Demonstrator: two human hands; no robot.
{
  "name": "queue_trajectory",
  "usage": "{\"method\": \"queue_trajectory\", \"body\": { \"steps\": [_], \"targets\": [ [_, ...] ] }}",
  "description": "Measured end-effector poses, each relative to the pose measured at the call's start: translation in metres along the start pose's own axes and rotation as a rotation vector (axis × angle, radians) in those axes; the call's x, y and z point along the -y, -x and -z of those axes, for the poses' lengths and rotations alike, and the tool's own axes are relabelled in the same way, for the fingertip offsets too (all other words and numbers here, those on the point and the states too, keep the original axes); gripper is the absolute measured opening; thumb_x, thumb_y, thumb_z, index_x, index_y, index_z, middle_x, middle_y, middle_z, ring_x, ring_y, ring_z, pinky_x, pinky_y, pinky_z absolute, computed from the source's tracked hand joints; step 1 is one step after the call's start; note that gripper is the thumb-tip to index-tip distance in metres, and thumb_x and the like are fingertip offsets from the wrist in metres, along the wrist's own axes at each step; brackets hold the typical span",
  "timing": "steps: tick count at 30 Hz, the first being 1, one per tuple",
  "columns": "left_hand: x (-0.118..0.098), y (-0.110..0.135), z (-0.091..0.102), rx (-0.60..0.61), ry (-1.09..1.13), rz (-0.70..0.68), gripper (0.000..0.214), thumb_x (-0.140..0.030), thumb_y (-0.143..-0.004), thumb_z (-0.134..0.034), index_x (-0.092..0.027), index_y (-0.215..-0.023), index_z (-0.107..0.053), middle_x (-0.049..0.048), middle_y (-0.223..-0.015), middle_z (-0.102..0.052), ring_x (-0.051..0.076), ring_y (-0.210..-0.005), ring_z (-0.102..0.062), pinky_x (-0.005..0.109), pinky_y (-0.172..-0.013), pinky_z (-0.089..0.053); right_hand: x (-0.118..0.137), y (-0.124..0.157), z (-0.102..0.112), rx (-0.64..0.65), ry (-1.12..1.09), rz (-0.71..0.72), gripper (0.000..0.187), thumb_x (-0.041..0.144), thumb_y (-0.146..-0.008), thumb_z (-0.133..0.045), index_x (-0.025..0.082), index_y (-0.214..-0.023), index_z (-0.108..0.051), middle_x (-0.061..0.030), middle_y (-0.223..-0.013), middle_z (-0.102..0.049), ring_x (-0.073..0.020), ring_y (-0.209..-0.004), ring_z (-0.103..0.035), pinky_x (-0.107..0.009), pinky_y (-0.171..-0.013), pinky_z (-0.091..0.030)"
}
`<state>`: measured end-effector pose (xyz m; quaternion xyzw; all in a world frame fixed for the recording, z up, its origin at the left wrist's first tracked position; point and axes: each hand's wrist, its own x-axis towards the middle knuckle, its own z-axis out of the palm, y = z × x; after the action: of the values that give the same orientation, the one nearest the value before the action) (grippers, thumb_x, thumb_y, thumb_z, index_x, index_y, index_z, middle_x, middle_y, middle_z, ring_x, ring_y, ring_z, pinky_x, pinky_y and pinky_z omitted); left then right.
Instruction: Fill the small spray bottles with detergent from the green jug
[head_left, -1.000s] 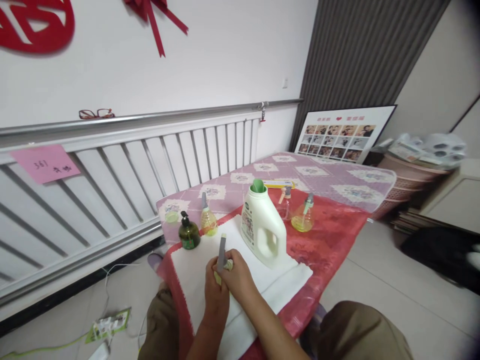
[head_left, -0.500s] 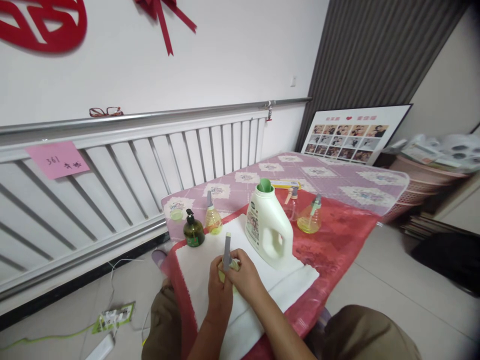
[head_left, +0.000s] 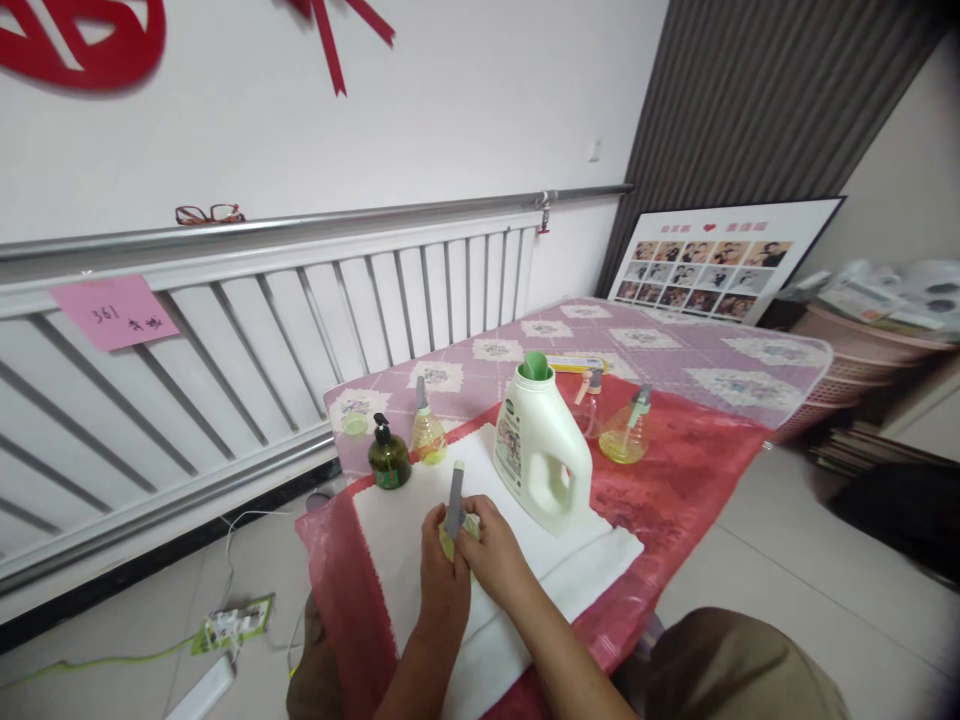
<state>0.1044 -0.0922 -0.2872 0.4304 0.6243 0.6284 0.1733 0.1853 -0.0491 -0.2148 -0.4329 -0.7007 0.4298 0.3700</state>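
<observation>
Table [head_left: 780,350] with a purple patterned top, running from near left to far right; red sheet [head_left: 697,460] over its near part, hanging off the near edge; white cloth [head_left: 397,540] spread on the sheet. White radiator [head_left: 420,300] along the far left wall, pink note [head_left: 112,312] on its front, grey pipe [head_left: 390,211] above, glasses [head_left: 211,214] lying on the pipe at left. Photo board [head_left: 705,268] leaning at far right, baskets [head_left: 870,345] stacked beside it. Cables and a strip on the floor, near left. Containers: pale jug [head_left: 538,440] upright on the cloth, right of centre, handle to the right, green cup [head_left: 535,366] set in its mouth; contents hidden by the opaque wall. Dark pump bottle [head_left: 388,462] at the cloth's far left corner; just right of it a clear bottle [head_left: 428,438], grey-headed, some yellow liquid at the bottom. Beyond the jug, right, a pink-tinted bottle [head_left: 589,414], contents unclear; near it, further right, a flask [head_left: 624,438] with shallow yellow liquid. Sprayer [head_left: 455,502] between the two hands, over the cloth, left of the jug and apart from it; grey head standing up, pale tip uppermost, yellowish body mostly covered. Left hand [head_left: 441,562] curled round its left side; right hand [head_left: 489,552] closed on its right side, fingers and thumb pinching below the head.
</observation>
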Motion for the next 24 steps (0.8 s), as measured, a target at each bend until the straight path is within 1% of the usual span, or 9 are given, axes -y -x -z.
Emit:
{"method": "queue_trajectory", "body": {
  "steps": [3, 7, 11, 13, 15, 17, 18, 20, 24],
  "targets": [
    [-0.002, -0.001, 0.001, 0.015, 0.01, 0.007, 0.042, -0.03, -0.086, -0.051, -0.017, -0.126, -0.045, 0.0139, -0.125, -0.057, 0.026, -0.115, -0.056, 0.044, -0.098, -0.045, 0.003, 0.001, -0.003, -0.046, 0.018, -0.026, 0.008, 0.019, -0.071, -0.056, 0.024, -0.077, -0.053, -0.0012, -0.086, -0.057, -0.0202, -0.083, -0.058, -0.033, -0.077, -0.047],
    [-0.009, -0.002, 0.004, 0.054, 0.036, 0.024, 0.038, -0.027, -0.083, -0.055, -0.019, -0.12, -0.05, 0.0101, -0.115, -0.062, 0.024, -0.106, -0.06, 0.038, -0.093, -0.048, 0.004, 0.001, -0.008, -0.105, 0.037, -0.045, 0.011, 0.022, -0.07, -0.059, 0.024, -0.073, -0.049, -0.0021, -0.084, -0.055, -0.0222, -0.084, -0.057, -0.035, -0.077, -0.046],
    [-0.011, -0.002, 0.006, 0.055, 0.023, 0.027, 0.038, -0.024, -0.081, -0.054, -0.018, -0.118, -0.051, 0.0094, -0.114, -0.063, 0.023, -0.106, -0.061, 0.037, -0.094, -0.047, 0.0, 0.001, -0.011, -0.138, 0.045, -0.051, 0.014, 0.024, -0.069, -0.06, 0.024, -0.072, -0.047, -0.0023, -0.081, -0.055, -0.0227, -0.08, -0.056, -0.036, -0.073, -0.046],
    [-0.01, -0.002, 0.006, 0.06, 0.019, 0.013, 0.037, -0.024, -0.082, -0.052, -0.018, -0.118, -0.051, 0.0095, -0.115, -0.062, 0.023, -0.107, -0.06, 0.037, -0.094, -0.046, -0.001, 0.001, -0.009, -0.118, 0.034, -0.032, 0.014, 0.023, -0.069, -0.06, 0.022, -0.08, -0.051, -0.0036, -0.086, -0.058, -0.0231, -0.083, -0.058, -0.036, -0.074, -0.048],
    [-0.009, -0.002, 0.005, 0.075, 0.031, 0.011, 0.037, -0.023, -0.083, -0.052, -0.018, -0.119, -0.05, 0.0094, -0.115, -0.061, 0.023, -0.106, -0.06, 0.037, -0.094, -0.046, 0.0, 0.003, -0.006, -0.076, 0.018, 0.012, 0.024, 0.02, -0.069, -0.059, 0.021, -0.092, -0.057, -0.0052, -0.096, -0.061, -0.0231, -0.092, -0.059, -0.035, -0.081, -0.048],
    [-0.009, -0.002, 0.005, 0.087, 0.044, 0.022, 0.038, -0.024, -0.083, -0.053, -0.018, -0.12, -0.049, 0.0094, -0.116, -0.061, 0.023, -0.106, -0.059, 0.038, -0.093, -0.046, 0.001, 0.004, -0.003, -0.03, 0.007, 0.063, 0.031, 0.015, -0.07, -0.055, 0.021, -0.099, -0.06, -0.0051, -0.103, -0.062, -0.0215, -0.101, -0.058, -0.033, -0.089, -0.046],
    [-0.009, -0.002, 0.005, 0.086, 0.045, 0.027, 0.038, -0.024, -0.083, -0.054, -0.018, -0.12, -0.049, 0.0095, -0.116, -0.061, 0.023, -0.107, -0.059, 0.038, -0.093, -0.046, 0.001, 0.005, -0.002, -0.013, 0.004, 0.082, 0.03, 0.014, -0.071, -0.053, 0.021, -0.099, -0.061, -0.0048, -0.104, -0.062, -0.0207, -0.102, -0.058, -0.032, -0.091, -0.046],
    [-0.009, -0.002, 0.005, 0.08, 0.039, 0.022, 0.037, -0.024, -0.083, -0.053, -0.019, -0.119, -0.05, 0.0095, -0.116, -0.061, 0.024, -0.108, -0.059, 0.039, -0.094, -0.045, 0.001, 0.006, -0.002, -0.004, 0.008, 0.088, 0.025, 0.013, -0.072, -0.051, 0.021, -0.094, -0.062, -0.0051, -0.099, -0.062, -0.0205, -0.099, -0.059, -0.032, -0.089, -0.046],
    [-0.012, -0.002, 0.006, 0.08, 0.026, 0.031, 0.036, -0.022, -0.081, -0.054, -0.019, -0.117, -0.05, 0.0089, -0.114, -0.061, 0.023, -0.106, -0.059, 0.039, -0.094, -0.045, -0.001, 0.006, -0.009, -0.07, 0.03, 0.022, 0.014, 0.016, -0.072, -0.053, 0.02, -0.085, -0.057, -0.0065, -0.092, -0.06, -0.0235, -0.092, -0.06, -0.035, -0.081, -0.048]
  ]
}}
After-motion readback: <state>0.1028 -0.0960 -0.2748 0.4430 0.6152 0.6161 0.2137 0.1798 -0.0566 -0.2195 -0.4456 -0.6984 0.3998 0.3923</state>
